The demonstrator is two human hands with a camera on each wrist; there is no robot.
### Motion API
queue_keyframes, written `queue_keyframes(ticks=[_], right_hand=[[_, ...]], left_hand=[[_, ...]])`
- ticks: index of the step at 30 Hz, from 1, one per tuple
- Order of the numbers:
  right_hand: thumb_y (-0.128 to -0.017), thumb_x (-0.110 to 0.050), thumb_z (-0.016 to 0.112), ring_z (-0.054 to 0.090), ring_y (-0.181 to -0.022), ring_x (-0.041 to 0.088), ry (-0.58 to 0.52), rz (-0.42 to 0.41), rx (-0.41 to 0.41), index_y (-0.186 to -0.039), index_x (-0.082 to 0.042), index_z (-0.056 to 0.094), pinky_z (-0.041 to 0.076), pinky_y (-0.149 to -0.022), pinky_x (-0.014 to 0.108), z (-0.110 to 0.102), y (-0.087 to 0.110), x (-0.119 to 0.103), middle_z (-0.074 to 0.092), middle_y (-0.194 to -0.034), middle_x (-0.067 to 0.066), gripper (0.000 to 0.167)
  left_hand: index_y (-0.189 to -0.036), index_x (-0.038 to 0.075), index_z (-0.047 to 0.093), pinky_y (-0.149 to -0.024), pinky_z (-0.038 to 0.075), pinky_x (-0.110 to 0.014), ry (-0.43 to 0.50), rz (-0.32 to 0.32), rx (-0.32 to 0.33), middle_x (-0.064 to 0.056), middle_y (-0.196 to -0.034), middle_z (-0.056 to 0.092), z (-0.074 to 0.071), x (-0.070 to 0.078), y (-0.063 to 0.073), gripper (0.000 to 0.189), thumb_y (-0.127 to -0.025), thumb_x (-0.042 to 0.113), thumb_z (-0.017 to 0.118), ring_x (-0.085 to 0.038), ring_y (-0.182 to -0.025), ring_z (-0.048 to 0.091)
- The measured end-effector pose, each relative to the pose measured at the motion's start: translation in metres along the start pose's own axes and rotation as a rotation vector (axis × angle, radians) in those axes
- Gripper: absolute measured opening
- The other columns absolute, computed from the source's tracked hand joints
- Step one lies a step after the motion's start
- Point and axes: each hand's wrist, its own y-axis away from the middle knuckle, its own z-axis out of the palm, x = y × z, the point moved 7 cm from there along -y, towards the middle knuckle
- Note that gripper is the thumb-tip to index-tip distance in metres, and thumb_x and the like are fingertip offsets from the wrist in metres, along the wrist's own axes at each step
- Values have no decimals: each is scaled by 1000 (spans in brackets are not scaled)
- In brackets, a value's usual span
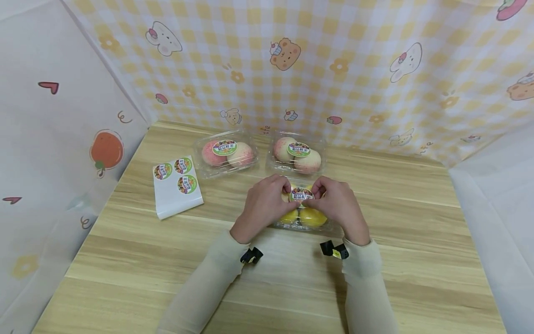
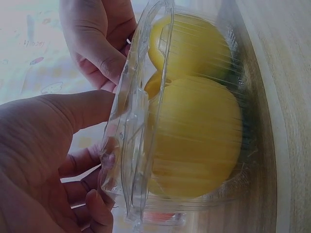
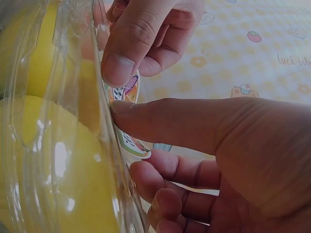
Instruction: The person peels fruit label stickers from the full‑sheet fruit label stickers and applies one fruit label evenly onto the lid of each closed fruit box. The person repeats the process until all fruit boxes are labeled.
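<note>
A clear plastic clamshell box [image 1: 292,226] of several yellow fruits [image 1: 313,217] stands in front of me, its lid down. On the lid lies an oval fruit sticker [image 1: 301,195] with a green and white border; its edges rise off the plastic in the right wrist view. My left hand [image 1: 267,199] presses the sticker with its thumb [image 3: 119,70] from the left. From the right, my right hand [image 1: 340,204] presses it with a straight thumb [image 3: 165,119]. Both hands' other fingers bend loosely beside the sticker's edges and the lid.
Two clear boxes of pink and cream peaches, one at the left [image 1: 209,172] and one at the right [image 1: 273,162], stand behind, each with a sticker on its lid. A white sticker sheet [image 1: 177,202] with 3 stickers lies at the left. A checked cloth [image 1: 258,88] hangs behind the wooden table.
</note>
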Motion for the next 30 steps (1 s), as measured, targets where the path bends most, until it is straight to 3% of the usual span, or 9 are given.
queue_keyframes(ticks=[30], right_hand=[[-91,-13,89,59,-74,22,-12,-8,-4,-96,-7,70,47,-66,37,-2,0,-1,66,-82,3,20]], left_hand=[[-100,12,75,-65,50,-31,-7,17,25,0,-105,70,-2,-1,1,39,-88,43,95,-16,-80,59]])
